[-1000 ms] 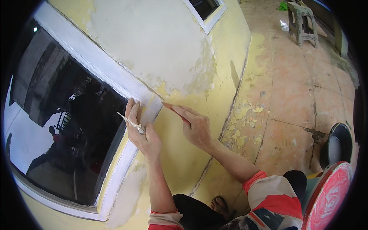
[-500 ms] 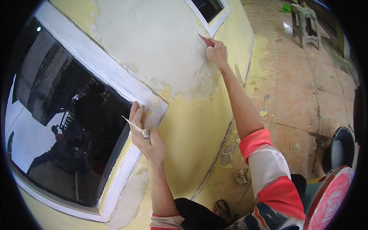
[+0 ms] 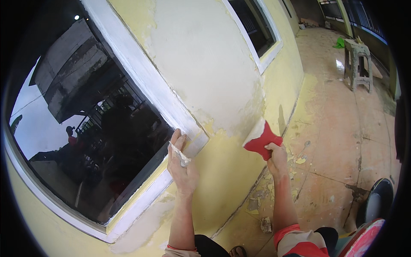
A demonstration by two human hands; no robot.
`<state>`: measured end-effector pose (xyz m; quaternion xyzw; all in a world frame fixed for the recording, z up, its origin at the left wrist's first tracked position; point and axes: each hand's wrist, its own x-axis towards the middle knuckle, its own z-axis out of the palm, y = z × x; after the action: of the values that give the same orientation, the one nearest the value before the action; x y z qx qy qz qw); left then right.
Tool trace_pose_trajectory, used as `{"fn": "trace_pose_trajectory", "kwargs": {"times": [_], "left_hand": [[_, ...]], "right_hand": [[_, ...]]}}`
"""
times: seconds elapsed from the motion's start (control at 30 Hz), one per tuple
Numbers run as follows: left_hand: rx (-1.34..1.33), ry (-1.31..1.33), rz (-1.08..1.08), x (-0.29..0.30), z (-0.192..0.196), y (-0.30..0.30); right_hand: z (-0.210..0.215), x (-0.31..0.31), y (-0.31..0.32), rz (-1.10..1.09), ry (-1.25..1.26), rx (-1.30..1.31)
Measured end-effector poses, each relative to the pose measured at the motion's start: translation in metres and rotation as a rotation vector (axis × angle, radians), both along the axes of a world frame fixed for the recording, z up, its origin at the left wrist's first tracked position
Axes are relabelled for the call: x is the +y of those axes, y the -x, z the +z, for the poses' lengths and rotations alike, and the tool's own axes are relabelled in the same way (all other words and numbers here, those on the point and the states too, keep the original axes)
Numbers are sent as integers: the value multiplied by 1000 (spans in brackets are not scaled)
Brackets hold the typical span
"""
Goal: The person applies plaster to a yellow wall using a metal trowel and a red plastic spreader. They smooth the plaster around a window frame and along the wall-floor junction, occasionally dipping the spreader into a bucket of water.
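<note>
My right hand (image 3: 278,159) grips a red putty spreader (image 3: 263,140) by its narrow end. Pale putty coats its wide edge, which is held in front of the yellow wall (image 3: 214,171), low and to the right of the whitish patch (image 3: 205,60). My left hand (image 3: 183,173) rests its fingertips against the lower corner of the white window frame (image 3: 147,79). Across its fingers lies a thin, putty-smeared scraper (image 3: 179,154), seen nearly edge-on; the fingers close around it.
A second window (image 3: 252,25) is set farther along the wall. On the tiled floor (image 3: 329,128) lie paint flakes and a spoon (image 3: 306,144). A dirty plastic stool (image 3: 358,64) stands far right. Nearer are a dark basin (image 3: 376,201) and a red-rimmed pail lid (image 3: 364,240).
My right hand has come down and back toward me from the upper wall, turning the spreader so its red face shows. My left hand stays at the frame corner. The view has tilted up.
</note>
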<state>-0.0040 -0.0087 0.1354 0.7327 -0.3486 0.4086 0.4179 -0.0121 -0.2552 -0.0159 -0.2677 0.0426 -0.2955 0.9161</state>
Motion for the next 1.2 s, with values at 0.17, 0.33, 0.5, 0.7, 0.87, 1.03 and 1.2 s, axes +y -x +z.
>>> {"fn": "trace_pose_trajectory", "kwargs": {"times": [0.17, 0.33, 0.5, 0.7, 0.87, 1.03, 1.2], "left_hand": [[6, -9, 18, 12, -4, -4], [91, 135, -5, 4, 7, 0], [142, 144, -9, 6, 6, -3], [86, 180, 10, 7, 91, -2], [59, 308, 38, -9, 233, -17], [31, 180, 186, -21, 349, -35], [111, -28, 289, -31, 409, -40]], "right_hand": [[-16, -23, -8, 95, -136, -24], [36, -24, -25, 243, -11, -94], [193, -50, -42, 25, 373, -148], [352, -107, -88, -403, 902, 40], [382, -99, -131, -626, 988, 186], [400, -88, -146, -623, 943, 409], [400, -42, -136, -632, 939, 351]]}}
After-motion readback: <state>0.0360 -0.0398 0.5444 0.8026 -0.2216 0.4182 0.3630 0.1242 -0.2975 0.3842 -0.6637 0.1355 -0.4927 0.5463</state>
